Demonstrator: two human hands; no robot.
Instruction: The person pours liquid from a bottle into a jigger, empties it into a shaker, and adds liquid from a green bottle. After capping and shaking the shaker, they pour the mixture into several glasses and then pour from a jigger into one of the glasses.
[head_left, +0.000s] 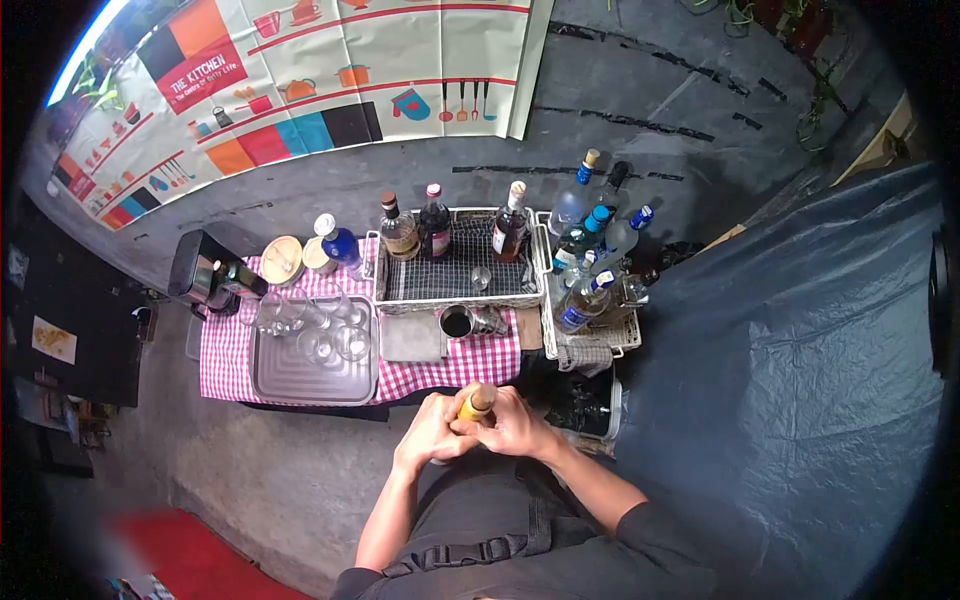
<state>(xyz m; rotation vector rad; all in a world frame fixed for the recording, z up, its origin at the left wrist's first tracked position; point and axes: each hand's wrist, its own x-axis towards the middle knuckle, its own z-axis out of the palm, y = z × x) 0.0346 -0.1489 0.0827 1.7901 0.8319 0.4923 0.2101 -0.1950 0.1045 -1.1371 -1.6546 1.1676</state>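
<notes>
Close in front of my body, both hands are closed around what looks like a bottle neck [472,411], yellow with a brownish, cork-like top. My left hand [432,430] wraps it from the left, and my right hand [517,424] grips it from the right, fingers meeting around it. Whatever lies below the neck is hidden by my hands. Just beyond them, at the table's front, stands a metal cup [457,322] with dark contents. A grey slab [412,339] lies to the left of that cup.
A clear tray [313,385] with several glasses sits on the checked cloth [222,350]. Behind is a white wire basket [455,297] holding bottles and a small glass [481,278]. Several bottles crowd another basket [625,335] at right. A black machine [205,270] stands far left.
</notes>
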